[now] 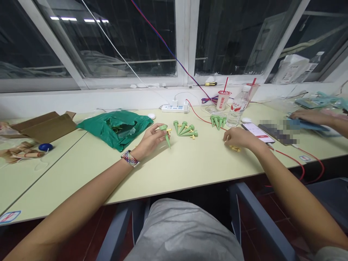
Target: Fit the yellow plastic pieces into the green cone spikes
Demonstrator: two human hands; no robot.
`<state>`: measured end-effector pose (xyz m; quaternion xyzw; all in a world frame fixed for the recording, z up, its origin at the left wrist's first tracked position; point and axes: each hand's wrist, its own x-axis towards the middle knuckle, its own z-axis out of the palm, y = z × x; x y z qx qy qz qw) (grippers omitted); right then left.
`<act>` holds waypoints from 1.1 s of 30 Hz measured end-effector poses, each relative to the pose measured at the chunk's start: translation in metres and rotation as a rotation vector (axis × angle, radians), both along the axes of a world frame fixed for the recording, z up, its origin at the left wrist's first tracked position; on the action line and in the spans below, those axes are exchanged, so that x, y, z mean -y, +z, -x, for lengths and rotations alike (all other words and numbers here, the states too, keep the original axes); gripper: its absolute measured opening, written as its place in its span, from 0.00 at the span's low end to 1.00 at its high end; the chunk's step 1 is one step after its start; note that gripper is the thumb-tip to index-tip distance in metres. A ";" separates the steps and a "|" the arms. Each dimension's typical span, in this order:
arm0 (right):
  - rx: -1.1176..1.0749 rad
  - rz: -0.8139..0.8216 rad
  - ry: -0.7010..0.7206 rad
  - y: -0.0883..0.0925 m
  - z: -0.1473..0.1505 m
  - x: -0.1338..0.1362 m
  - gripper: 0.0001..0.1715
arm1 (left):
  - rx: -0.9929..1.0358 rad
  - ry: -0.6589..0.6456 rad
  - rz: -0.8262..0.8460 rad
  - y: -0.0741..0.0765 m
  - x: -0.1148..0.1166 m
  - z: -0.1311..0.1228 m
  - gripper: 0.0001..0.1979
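Observation:
My left hand (152,140) grips a green plastic watering spike (167,139), its point hanging down and a small yellow valve (169,131) at its upper side. To the right of this hand lies a group of similar green spikes (185,129), some with yellow valves. My right hand (237,137) is held low over the table with curled fingers, and whatever is in them is hidden. Small yellow pieces (235,148) lie under it. Farther back is another cluster of green spikes (218,121).
A torn green plastic bag (116,127) and a cardboard box (45,125) lie to the left. A water bottle (236,108), lidded cup (223,100) and phone (257,132) are on the right. A power strip (175,108) sits by the wall. Another person's hand (310,115) works far right.

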<state>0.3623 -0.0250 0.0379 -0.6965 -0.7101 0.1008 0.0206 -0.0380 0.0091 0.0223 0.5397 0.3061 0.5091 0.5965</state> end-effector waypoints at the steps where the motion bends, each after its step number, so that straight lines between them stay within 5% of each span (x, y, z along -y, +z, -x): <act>1: -0.001 0.002 0.002 -0.003 0.001 -0.002 0.15 | -0.008 -0.003 -0.003 0.000 0.000 0.000 0.22; 7: -0.084 -0.154 0.090 0.001 0.027 -0.010 0.09 | -0.020 -0.005 0.010 -0.002 0.001 0.000 0.23; 14: -0.814 -0.313 0.556 0.029 0.120 -0.016 0.05 | -0.036 -0.021 0.013 -0.003 0.004 -0.002 0.24; 19: -0.938 -0.426 0.702 0.020 0.171 -0.035 0.05 | -0.028 -0.002 -0.004 0.000 0.006 -0.001 0.23; 33: -0.970 -0.479 0.672 -0.002 0.176 -0.024 0.08 | -0.056 -0.012 -0.012 -0.009 0.004 0.000 0.23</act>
